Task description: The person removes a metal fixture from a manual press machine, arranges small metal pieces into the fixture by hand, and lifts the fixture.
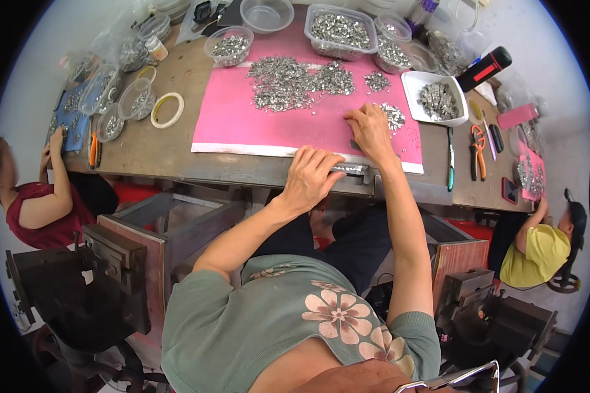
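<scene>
My left hand [308,175] rests at the front edge of the table, by a metal strip fixture [353,169]. Its fingers are bent and close together, and what they grip, if anything, is too small to see. Over the pink mat [242,131], my right hand [373,134] has thumb and forefinger pinched together; any piece between them cannot be made out. Just right of it is a small heap of shiny metal pieces [393,116]. Beyond both hands, a larger spread of small silvery metal parts [282,84] covers the mat's far half.
A white tray [408,85] and a clear tub [310,49] hold metal parts. To the right lie orange-handled pliers [480,154], a green-handled tool [451,171] and a black flask [485,69]. A tape roll [167,110] is left. Other people [42,206] sit at both sides.
</scene>
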`<state>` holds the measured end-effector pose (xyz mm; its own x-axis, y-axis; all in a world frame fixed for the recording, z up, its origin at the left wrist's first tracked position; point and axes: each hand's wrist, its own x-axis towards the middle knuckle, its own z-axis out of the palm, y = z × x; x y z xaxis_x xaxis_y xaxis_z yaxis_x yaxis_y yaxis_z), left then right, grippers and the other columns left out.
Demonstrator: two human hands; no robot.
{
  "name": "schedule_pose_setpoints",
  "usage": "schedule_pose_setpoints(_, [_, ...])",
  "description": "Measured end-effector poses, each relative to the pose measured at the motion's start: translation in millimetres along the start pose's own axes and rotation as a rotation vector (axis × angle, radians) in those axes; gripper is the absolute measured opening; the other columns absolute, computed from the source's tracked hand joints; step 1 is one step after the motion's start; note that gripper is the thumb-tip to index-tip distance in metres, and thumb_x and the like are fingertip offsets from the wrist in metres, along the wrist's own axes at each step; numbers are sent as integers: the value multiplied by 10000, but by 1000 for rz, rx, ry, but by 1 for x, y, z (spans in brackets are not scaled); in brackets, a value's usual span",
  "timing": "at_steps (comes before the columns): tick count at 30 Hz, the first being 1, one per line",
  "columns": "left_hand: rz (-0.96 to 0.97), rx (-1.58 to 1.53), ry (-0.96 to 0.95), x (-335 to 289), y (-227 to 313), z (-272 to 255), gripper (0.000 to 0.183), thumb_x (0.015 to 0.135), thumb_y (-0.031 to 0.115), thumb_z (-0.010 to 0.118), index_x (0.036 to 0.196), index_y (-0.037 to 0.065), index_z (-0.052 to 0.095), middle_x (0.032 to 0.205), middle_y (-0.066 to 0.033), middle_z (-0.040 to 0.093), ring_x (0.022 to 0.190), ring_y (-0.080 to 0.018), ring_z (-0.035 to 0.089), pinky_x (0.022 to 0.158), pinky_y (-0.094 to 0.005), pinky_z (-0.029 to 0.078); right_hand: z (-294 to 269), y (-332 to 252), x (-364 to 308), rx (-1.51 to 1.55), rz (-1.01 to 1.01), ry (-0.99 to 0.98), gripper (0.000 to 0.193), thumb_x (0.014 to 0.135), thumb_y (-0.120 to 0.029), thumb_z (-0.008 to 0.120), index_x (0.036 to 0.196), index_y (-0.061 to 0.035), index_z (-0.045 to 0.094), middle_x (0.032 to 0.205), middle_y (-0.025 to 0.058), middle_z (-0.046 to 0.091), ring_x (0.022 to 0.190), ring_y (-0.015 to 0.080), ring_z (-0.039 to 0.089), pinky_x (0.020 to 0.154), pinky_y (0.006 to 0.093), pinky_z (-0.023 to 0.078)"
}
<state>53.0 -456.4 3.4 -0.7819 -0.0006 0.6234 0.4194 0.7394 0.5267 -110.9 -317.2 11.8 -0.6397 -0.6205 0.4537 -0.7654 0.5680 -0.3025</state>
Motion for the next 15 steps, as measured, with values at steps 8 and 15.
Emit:
schedule_pose_setpoints(8, [-5,-19,4,-3,-2,6,288,791,106,775,1053,58,666,1007,-93,657,948,-305,596,866,-424,442,-18,-13,-19,61,14,15,92,884,-89,689,947,-31,656,892,122,621,883,310,597,817,421,448])
schedule_pose_setpoints(15, [-23,7,10,-4,-3,3,309,807,116,767,1092,62,661,1025,-86,657,974,-300,606,846,-413,446,-43,-55,-77,548,227,-76,30,926,28,609,951,33,594,912,134,615,812,259,603,780,341,487])
